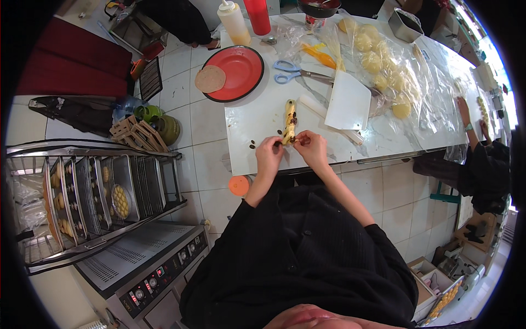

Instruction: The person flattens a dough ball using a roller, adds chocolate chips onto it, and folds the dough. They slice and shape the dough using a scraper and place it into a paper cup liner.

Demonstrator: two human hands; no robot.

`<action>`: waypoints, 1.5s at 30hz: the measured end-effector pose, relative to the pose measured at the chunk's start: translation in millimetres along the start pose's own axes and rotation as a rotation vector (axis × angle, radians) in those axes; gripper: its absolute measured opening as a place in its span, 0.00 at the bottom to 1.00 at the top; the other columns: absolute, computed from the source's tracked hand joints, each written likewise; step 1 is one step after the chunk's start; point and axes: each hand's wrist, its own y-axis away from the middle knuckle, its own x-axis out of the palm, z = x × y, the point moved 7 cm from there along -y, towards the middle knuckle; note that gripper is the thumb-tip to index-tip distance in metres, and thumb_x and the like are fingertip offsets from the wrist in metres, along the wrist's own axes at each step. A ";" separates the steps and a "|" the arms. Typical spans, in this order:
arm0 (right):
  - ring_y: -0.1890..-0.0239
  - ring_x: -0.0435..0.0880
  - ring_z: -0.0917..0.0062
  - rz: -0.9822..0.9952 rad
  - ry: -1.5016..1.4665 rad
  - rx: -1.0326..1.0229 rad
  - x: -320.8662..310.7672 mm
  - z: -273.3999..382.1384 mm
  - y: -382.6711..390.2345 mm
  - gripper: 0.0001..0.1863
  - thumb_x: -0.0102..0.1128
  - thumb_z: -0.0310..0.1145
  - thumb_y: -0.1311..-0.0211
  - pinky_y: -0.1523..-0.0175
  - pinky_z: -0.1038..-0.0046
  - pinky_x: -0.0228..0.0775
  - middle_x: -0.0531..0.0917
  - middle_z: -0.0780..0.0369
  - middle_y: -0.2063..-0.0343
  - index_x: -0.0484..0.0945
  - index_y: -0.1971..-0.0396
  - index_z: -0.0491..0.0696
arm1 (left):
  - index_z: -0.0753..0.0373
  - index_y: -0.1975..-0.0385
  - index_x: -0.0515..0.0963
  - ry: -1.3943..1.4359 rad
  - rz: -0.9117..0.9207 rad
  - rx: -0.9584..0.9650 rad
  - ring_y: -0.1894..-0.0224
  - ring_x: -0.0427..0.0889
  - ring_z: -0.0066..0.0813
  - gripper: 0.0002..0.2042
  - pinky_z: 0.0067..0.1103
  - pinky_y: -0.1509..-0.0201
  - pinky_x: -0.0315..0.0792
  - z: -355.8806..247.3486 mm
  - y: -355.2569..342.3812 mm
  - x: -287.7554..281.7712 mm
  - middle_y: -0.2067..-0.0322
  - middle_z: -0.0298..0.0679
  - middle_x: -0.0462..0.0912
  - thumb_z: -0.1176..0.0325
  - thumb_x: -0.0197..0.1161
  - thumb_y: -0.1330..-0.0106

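A narrow strip of pale dough (291, 112) lies lengthwise on the white table, dotted with dark raisins and what looks like cream. At its near end, my left hand (269, 156) and my right hand (311, 149) meet from either side. Both have thumb and fingers pinched together on the dough's edge. My fingertips hide part of that end. A few loose raisins (252, 145) sit on the tabletop left of my left hand. To the right of the strip lies a whitish rolling pin (313, 105), partly under a white flat scraper (349, 102).
Left of the strip are a red plate (242, 70) with a flat round slice (210, 79) and blue-handled scissors (287, 72). Dough balls (372, 62) under clear plastic cover the far right. A tray rack (90, 200) stands at left; another person (476, 170) works at right.
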 end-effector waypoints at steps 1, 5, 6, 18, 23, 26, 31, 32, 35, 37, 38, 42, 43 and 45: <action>0.81 0.78 0.80 -0.004 -0.002 0.000 1.2 -1.1 -0.2 0.06 0.57 0.26 0.63 0.73 0.81 0.70 0.78 0.60 0.85 0.76 0.80 0.41 | 0.67 0.63 0.72 -0.048 0.142 -0.012 0.66 0.78 0.26 0.14 0.16 0.64 0.70 -2.2 3.6 8.8 0.63 0.46 0.76 0.82 0.54 0.52; 0.79 0.79 0.79 -0.033 -0.145 -0.049 11.2 3.6 1.1 0.06 0.56 0.23 0.60 0.71 0.80 0.72 0.79 0.58 0.82 0.77 0.77 0.39 | 0.60 0.43 0.48 0.440 0.209 -0.070 0.55 0.74 0.35 0.32 0.20 0.55 0.68 7.2 22.0 33.7 0.50 0.53 0.66 0.82 0.50 0.50; 0.79 0.80 0.78 -0.047 -0.157 -0.077 12.8 6.8 2.3 0.06 0.55 0.22 0.59 0.71 0.80 0.73 0.79 0.57 0.80 0.77 0.76 0.39 | 0.60 0.43 0.48 0.439 0.211 -0.068 0.55 0.74 0.35 0.32 0.20 0.55 0.68 5.9 23.5 34.1 0.50 0.53 0.66 0.82 0.50 0.50; 0.65 0.74 0.64 0.066 0.271 -0.395 25.9 28.2 21.7 0.11 0.54 0.21 0.61 0.60 0.69 0.67 0.78 0.57 0.72 0.77 0.72 0.44 | 0.62 0.57 0.70 -0.038 -0.004 -0.090 0.67 0.77 0.42 0.17 0.23 0.60 0.71 -5.1 8.7 -23.4 0.62 0.47 0.75 0.78 0.55 0.50; 0.65 0.71 0.63 -0.099 0.314 -0.286 -20.2 26.9 21.6 0.16 0.58 0.20 0.63 0.58 0.67 0.65 0.74 0.58 0.69 0.75 0.67 0.45 | 0.63 0.67 0.75 -0.573 -0.299 0.153 0.77 0.74 0.32 0.12 0.19 0.72 0.71 0.8 7.0 -61.3 0.65 0.41 0.73 0.79 0.58 0.54; 0.64 0.72 0.62 -0.125 0.499 -0.124 -26.6 5.7 21.5 0.18 0.58 0.20 0.62 0.58 0.66 0.65 0.72 0.56 0.66 0.73 0.64 0.45 | 0.64 0.69 0.75 -0.210 -0.105 -0.111 0.78 0.75 0.27 0.11 0.18 0.73 0.71 38.1 2.8 -47.8 0.70 0.40 0.74 0.78 0.60 0.55; 0.68 0.74 0.59 0.035 0.337 -0.147 -2.2 -15.2 6.6 0.15 0.56 0.21 0.60 0.61 0.65 0.67 0.74 0.53 0.70 0.74 0.67 0.43 | 0.65 0.73 0.75 -0.176 -0.047 -0.124 0.80 0.76 0.25 0.09 0.19 0.74 0.71 44.0 -11.8 -38.2 0.77 0.39 0.75 0.78 0.60 0.56; 0.68 0.74 0.59 0.031 0.338 -0.146 0.6 -16.5 3.4 0.15 0.56 0.21 0.60 0.61 0.65 0.67 0.74 0.53 0.70 0.74 0.67 0.43 | 0.65 0.75 0.76 -0.181 -0.049 -0.132 0.81 0.76 0.26 0.07 0.19 0.74 0.71 42.4 -13.9 -37.7 0.80 0.39 0.75 0.79 0.60 0.56; 0.70 0.75 0.60 -0.124 0.248 -0.119 -4.6 -10.8 -2.6 0.10 0.55 0.22 0.59 0.63 0.65 0.67 0.75 0.54 0.73 0.76 0.71 0.43 | 0.66 0.80 0.76 -0.159 -0.070 -0.207 0.81 0.76 0.27 0.04 0.19 0.74 0.71 43.4 -17.1 -37.9 0.80 0.39 0.76 0.78 0.60 0.57; 0.70 0.75 0.60 -0.040 0.264 -0.212 4.0 -6.8 -3.7 0.07 0.54 0.22 0.60 0.63 0.65 0.68 0.76 0.55 0.75 0.77 0.75 0.42 | 0.66 0.81 0.75 -0.221 -0.102 -0.173 0.81 0.76 0.26 0.03 0.18 0.74 0.71 45.5 -16.6 -38.9 0.81 0.39 0.76 0.77 0.60 0.57; 0.70 0.75 0.60 -0.040 0.264 -0.212 4.9 -7.7 -4.7 0.07 0.54 0.22 0.60 0.63 0.65 0.68 0.76 0.55 0.75 0.77 0.75 0.42 | 0.66 0.81 0.75 -0.283 -0.134 -0.139 0.81 0.76 0.26 0.03 0.18 0.74 0.70 45.1 -16.4 -40.7 0.82 0.39 0.76 0.76 0.60 0.57; 0.73 0.75 0.61 -0.003 0.271 -0.187 7.5 -6.9 -9.0 0.07 0.53 0.23 0.61 0.65 0.66 0.68 0.76 0.54 0.77 0.77 0.77 0.42 | 0.66 0.80 0.75 -0.320 -0.028 -0.230 0.81 0.76 0.25 0.05 0.18 0.74 0.71 41.0 -23.9 -37.4 0.81 0.39 0.77 0.75 0.61 0.58; 0.73 0.76 0.61 -0.021 0.238 -0.187 6.2 -6.9 -10.0 0.07 0.53 0.23 0.62 0.66 0.66 0.68 0.76 0.54 0.78 0.77 0.79 0.41 | 0.66 0.79 0.76 -0.207 0.013 -0.240 0.80 0.77 0.25 0.05 0.18 0.74 0.71 36.8 -25.8 -34.0 0.82 0.39 0.77 0.75 0.61 0.57; 0.74 0.76 0.61 0.025 0.277 -0.213 8.6 -3.6 -10.0 0.06 0.54 0.23 0.63 0.66 0.66 0.69 0.76 0.54 0.79 0.77 0.79 0.41 | 0.66 0.79 0.76 -0.093 0.054 -0.252 0.80 0.77 0.25 0.05 0.17 0.74 0.71 23.9 -29.9 -26.9 0.82 0.39 0.78 0.75 0.61 0.57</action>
